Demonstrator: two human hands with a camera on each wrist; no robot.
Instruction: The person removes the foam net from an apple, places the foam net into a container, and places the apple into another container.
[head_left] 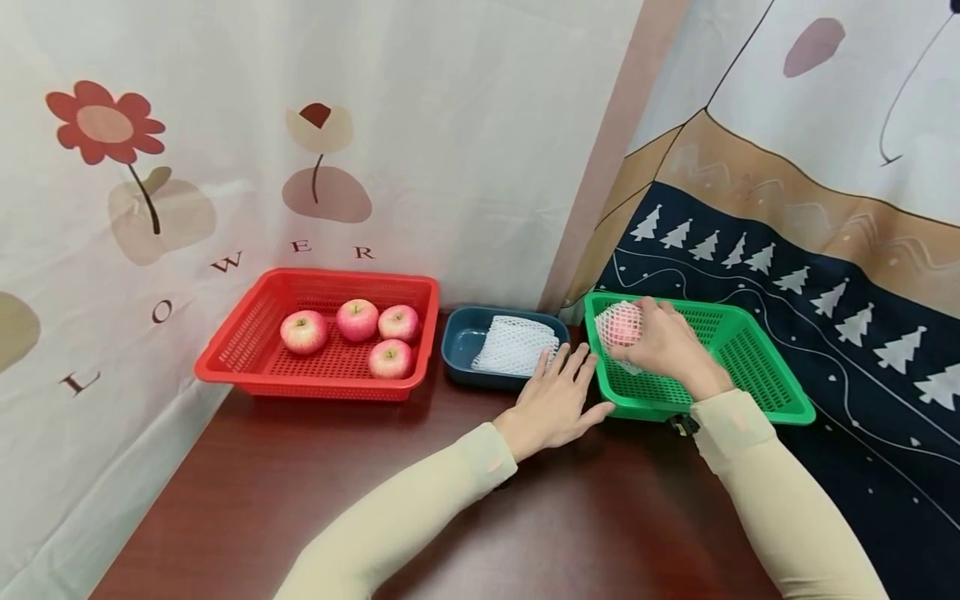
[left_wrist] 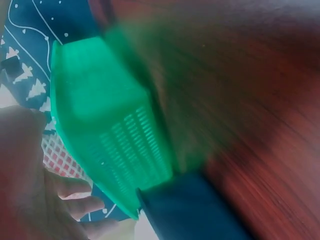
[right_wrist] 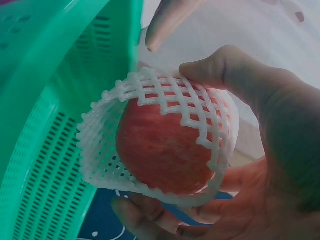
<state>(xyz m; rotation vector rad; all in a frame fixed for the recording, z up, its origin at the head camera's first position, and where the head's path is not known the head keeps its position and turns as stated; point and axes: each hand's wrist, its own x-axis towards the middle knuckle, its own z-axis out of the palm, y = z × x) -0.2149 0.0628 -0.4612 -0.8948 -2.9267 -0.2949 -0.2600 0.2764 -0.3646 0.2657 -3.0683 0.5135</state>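
My right hand (head_left: pixel 667 346) grips an apple (right_wrist: pixel 165 145) wrapped in a white foam net (right_wrist: pixel 195 107), at the left end of the green basket (head_left: pixel 776 400). In the right wrist view the thumb lies on the net's upper side and the fingers curl beneath; bare red skin shows at the net's mouth. My left hand (head_left: pixel 551 404) holds nothing, its fingers spread between the blue tray (head_left: pixel 468 377) and the green basket. Inside the tray lie flattened white foam nets (head_left: pixel 517 343).
A red basket (head_left: pixel 247 386) with several bare apples (head_left: pixel 390 358) stands at the left. All the containers sit along the back of a dark brown table (head_left: pixel 480 517). Printed curtains (head_left: pixel 450 167) hang behind and to the right.
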